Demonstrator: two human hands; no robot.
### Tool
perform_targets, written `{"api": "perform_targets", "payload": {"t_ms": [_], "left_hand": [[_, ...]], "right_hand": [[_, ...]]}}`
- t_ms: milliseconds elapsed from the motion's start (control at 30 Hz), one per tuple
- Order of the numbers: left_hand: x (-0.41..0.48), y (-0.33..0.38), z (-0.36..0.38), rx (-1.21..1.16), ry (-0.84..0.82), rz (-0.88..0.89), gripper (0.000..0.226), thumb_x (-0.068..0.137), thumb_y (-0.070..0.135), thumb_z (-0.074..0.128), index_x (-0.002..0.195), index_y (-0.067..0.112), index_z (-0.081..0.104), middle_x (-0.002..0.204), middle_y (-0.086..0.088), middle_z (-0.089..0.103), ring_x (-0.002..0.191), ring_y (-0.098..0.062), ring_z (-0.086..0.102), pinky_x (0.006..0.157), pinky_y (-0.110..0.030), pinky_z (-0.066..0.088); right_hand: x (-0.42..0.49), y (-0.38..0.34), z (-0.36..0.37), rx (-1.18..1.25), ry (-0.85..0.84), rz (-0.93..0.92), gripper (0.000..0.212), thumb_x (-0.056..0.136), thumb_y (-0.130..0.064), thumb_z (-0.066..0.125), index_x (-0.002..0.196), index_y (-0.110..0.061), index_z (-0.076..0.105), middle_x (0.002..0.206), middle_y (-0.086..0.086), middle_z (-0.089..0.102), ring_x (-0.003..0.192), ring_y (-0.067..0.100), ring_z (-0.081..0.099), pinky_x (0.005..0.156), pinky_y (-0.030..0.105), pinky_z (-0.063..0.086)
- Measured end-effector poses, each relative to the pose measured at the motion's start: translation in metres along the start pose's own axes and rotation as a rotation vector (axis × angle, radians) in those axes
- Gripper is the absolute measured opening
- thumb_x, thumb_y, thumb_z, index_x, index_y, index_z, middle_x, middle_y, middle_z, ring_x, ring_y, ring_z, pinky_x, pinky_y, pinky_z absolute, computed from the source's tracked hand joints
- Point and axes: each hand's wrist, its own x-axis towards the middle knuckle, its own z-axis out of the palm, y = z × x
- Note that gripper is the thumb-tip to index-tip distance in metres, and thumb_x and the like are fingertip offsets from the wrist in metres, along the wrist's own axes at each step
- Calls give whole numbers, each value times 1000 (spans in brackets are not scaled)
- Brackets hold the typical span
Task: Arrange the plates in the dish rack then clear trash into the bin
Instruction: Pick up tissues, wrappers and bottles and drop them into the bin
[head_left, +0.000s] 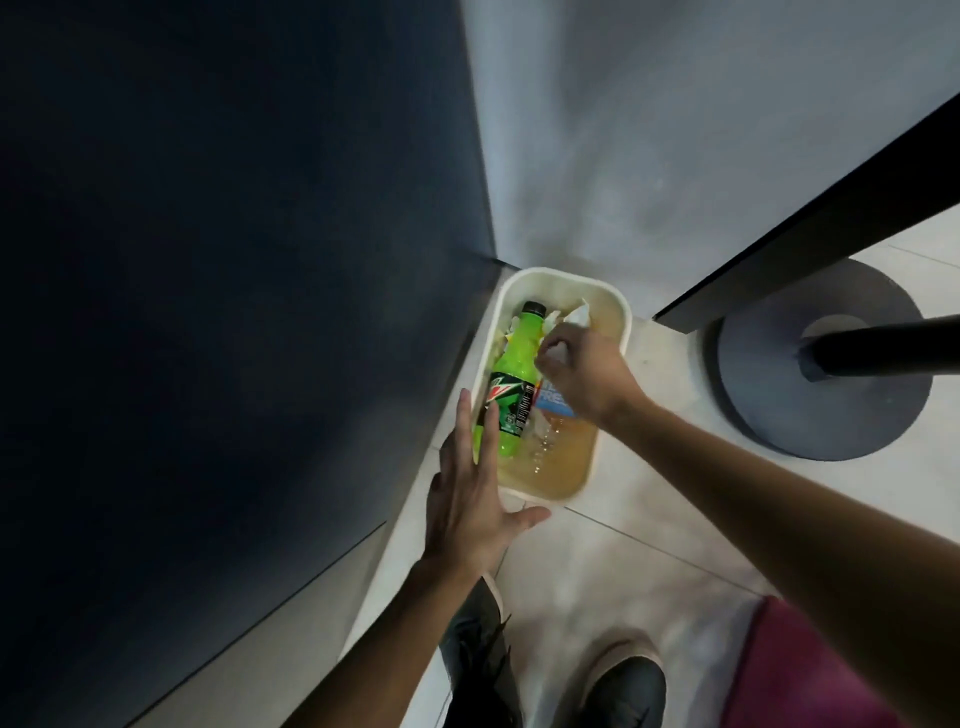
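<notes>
Your left hand (467, 499) is flat, its fingers straight and together and its thumb spread. It reaches over the near left rim of the cream rounded-rectangular plastic bin (566, 274); you cannot tell from here whether it touches the rim. Your right hand (584, 376) hangs over the middle of the bin with its fingers curled round a small white wad of paper (558, 356).

The bin stands on the pale tiled floor (623, 551), in the corner where a dark blue panel (234, 260) meets a grey wall (649, 130). In it a bright green plastic bottle with a black cap (519, 358) lies along the left wall, beside a clear bottle with a blue label (555, 404) and more crumpled white paper (579, 314). A round black table base (769, 410) sits to the right, and your black shoes (623, 691) show below.
</notes>
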Motion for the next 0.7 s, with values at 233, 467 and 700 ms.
{"api": "perform_targets", "payload": {"t_ms": [233, 467, 700], "left_hand": [[0, -6, -2, -60, -8, 16, 129, 66, 64, 79, 158, 30, -4, 163, 8, -23, 149, -23, 8, 101, -47, 45], [-7, 6, -48, -115, -56, 21, 105, 79, 49, 76, 157, 32, 8, 165, 5, 5, 148, -18, 19, 115, -40, 28], [-55, 68, -138, -337, 26, -43, 48, 91, 19, 65, 138, 20, 53, 132, 1, 59, 111, -22, 62, 94, -38, 50]], "right_hand": [[36, -7, 4, 22, -12, 242, 63, 89, -33, 67, 140, -10, 39, 135, 18, 52, 109, 38, 60, 93, 51, 51], [-34, -21, -43, -98, -102, 232, 60, 89, -19, 66, 143, -8, 41, 136, 20, 49, 117, 36, 54, 88, 29, 44], [-138, -75, -101, -242, -225, 5, 31, 86, -6, 64, 116, -14, 66, 116, 6, 55, 100, 25, 61, 84, 23, 43]]}}
